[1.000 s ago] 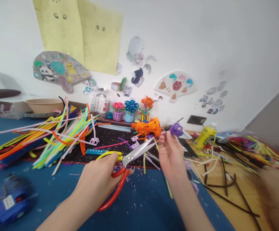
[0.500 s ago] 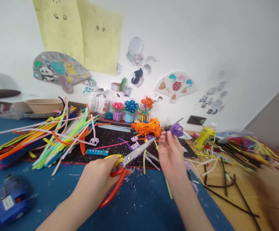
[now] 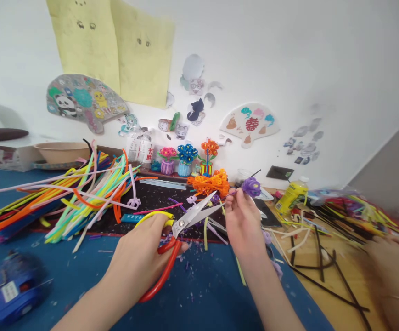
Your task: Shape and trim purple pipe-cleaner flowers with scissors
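Note:
My left hand (image 3: pixel 147 248) is closed on the red and yellow handles of a pair of scissors (image 3: pixel 182 223). The blades stand apart and point up to the right, toward my other hand. A purple flower (image 3: pixel 251 186) made of fuzzy stems is held by its stem between the thumb and fingers of my right hand (image 3: pixel 242 214). The lower blade's tip lies close to that stem; whether they touch I cannot tell. Behind the blades lies a heap of orange looped stems (image 3: pixel 210 183).
Bundled coloured stems (image 3: pixel 92 193) cover the left side. A blue glue gun (image 3: pixel 11 292) with a red light sits at lower left. Small potted flowers (image 3: pixel 187 160) line the wall. At right are a yellow bottle (image 3: pixel 290 195), black stems and another person's hands (image 3: pixel 392 262).
The scissors' blades have opened wider, and the yellow handle has lifted away from the red one. My right hand and the purple flower have hardly moved.

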`<state>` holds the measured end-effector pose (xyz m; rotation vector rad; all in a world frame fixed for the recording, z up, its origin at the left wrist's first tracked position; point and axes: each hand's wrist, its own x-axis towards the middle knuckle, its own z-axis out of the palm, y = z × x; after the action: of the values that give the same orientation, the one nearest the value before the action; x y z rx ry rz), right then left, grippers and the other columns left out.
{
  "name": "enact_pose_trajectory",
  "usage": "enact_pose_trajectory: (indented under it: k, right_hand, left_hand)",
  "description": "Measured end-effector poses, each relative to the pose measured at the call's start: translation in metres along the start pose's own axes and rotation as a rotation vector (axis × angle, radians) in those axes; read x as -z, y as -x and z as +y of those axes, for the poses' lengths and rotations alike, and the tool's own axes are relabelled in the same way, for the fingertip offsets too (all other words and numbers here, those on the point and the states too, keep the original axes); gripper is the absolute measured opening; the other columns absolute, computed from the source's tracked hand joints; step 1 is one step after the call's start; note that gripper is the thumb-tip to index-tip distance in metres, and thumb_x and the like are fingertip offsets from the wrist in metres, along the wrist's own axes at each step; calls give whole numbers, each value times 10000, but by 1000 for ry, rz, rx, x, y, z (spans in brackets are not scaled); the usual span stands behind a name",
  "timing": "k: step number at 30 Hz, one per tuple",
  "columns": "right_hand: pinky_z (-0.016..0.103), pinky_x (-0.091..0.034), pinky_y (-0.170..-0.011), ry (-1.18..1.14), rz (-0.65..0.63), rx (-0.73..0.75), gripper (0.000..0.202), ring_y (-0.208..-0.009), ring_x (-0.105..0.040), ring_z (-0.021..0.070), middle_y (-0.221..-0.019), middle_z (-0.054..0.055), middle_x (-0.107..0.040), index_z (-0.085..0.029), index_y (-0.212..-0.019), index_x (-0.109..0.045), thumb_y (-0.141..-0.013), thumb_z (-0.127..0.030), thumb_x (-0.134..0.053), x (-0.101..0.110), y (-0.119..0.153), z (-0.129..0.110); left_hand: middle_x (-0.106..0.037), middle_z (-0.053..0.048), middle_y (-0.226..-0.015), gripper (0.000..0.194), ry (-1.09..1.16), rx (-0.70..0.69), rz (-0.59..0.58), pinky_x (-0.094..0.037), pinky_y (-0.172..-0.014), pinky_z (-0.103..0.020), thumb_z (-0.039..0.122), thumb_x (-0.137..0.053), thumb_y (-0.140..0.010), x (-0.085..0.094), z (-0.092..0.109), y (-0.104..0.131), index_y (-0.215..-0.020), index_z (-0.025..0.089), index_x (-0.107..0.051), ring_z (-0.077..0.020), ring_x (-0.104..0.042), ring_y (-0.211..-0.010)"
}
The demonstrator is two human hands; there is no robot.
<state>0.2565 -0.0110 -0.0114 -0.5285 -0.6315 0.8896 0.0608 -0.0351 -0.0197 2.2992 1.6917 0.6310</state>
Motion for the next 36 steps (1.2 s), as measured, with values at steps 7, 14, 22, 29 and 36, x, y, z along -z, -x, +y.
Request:
enact_pose_trajectory:
  k: [7, 14, 22, 29, 36]
  right_hand:
    - [187, -501, -639, -66, -43, -27, 123, -628, -565, 65, -713, -27, -652, -193, -725, -706, -660, -219, -807, -1, 1, 0]
    - [157, -504, -637, -93, -58, -41, 108, -632, -573, 53, -701, -31, -653, -185, -722, -711, -672, -206, -804, -1, 1, 0]
    - [183, -503, -646, -71, -61, -28, 110, -637, -570, 63, -718, -27, -651, -195, -733, -710, -674, -213, -801, 1, 0, 1]
    - [162, -504, -650, -82, -47, -45, 123, -643, -581, 59, -712, -26, -660, -191, -727, -718, -656, -217, -815, 0, 0, 0]
    - [187, -498, -642, -56, -31, -40, 135, -625, -572, 69, -678, -26, -652, -185, -696, -705, -640, -223, -822, -1, 0, -1]
  left_hand:
    - [-702, -43, -949, 308, -92, 10, -71, -397, -618, -297, 515, -511, -796, -1, 1, -1, -940, 244, -538, -272, -663, -861]
    - [-711, -32, -881, 319, -143, 5, -106, -368, -590, -295, 544, -485, -819, 1, 0, -1, -920, 245, -529, -287, -673, -802]
    - [-712, -27, -859, 295, -132, -5, -132, -345, -582, -273, 523, -514, -821, 2, -1, -3, -896, 239, -539, -279, -673, -806]
    - [-700, -27, -789, 287, -119, 5, -121, -313, -574, -254, 523, -518, -813, 1, -3, -4, -851, 241, -560, -262, -659, -767]
    - [-490, 37, -533, 349, 57, 28, -22, -252, -524, -236, 531, -479, -788, -1, -6, -7, -631, 224, -424, -141, -447, -514]
